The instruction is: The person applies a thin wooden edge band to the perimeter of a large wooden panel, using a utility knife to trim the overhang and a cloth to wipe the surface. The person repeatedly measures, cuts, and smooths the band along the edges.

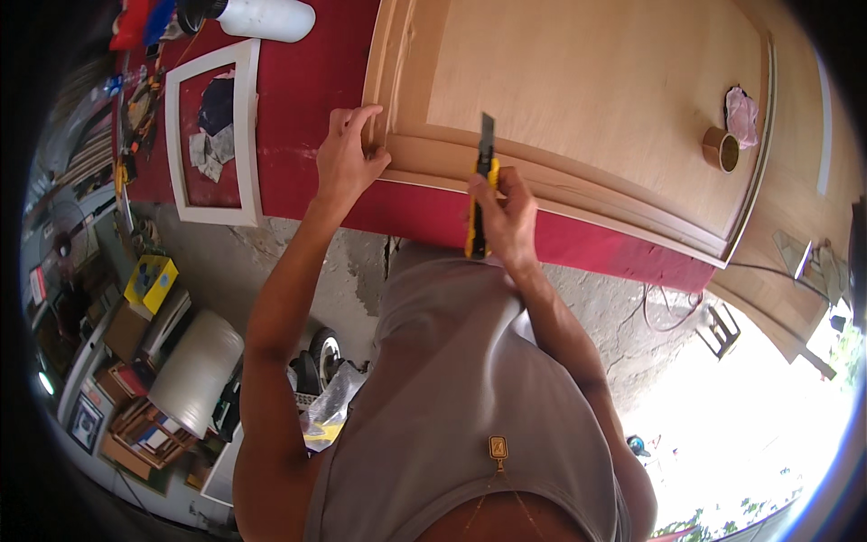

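In my right hand (pixel 508 212) is a yellow and black utility knife (pixel 483 194), gripped round its handle. Its blade points away from me over the near edge of a large wooden frame (pixel 596 194). I cannot tell whether the blade touches the wood. The frame lies flat and surrounds a pale wood panel (pixel 587 81), with brown strips along the inner edges. At the frame's near left corner rests my left hand (pixel 348 154), thumb and forefinger apart and seemingly touching the corner.
The red tabletop (pixel 307 108) carries a smaller white frame (pixel 246 135) with crumpled paper and dark cloth inside, plus a white bottle (pixel 266 18). On the panel's right side are a brown tape roll (pixel 721 149) and a pink cloth (pixel 741 117). A yellow box (pixel 152 280) stands lower left.
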Motion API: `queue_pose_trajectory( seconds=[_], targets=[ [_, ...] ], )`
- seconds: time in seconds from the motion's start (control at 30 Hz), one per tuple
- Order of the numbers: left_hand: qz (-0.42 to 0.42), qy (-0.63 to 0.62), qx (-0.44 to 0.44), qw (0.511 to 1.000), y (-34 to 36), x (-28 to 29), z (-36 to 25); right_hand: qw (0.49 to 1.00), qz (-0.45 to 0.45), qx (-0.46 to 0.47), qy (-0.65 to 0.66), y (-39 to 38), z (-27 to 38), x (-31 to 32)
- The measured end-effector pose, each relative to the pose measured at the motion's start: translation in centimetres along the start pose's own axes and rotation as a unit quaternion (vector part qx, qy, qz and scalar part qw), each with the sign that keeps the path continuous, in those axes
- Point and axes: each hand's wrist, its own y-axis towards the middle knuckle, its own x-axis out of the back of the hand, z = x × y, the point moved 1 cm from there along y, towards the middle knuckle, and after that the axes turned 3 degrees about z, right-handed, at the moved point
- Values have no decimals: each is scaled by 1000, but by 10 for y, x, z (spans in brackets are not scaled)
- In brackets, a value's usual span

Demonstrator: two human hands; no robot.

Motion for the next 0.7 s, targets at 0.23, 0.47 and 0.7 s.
queue_pose_trajectory(
  seconds=[0.23,0.47,0.7],
  targets=[
    [25,-278,-21,960,12,-1,38,997,12,15,-75,-12,-21,-97],
    [9,-279,-34,960,16,-10,41,972,-36,96,-212,-9,-27,-132],
    [-12,-321,-44,946,17,-21,51,966,-36,56,-248,-9,-22,-141]
  ],
)
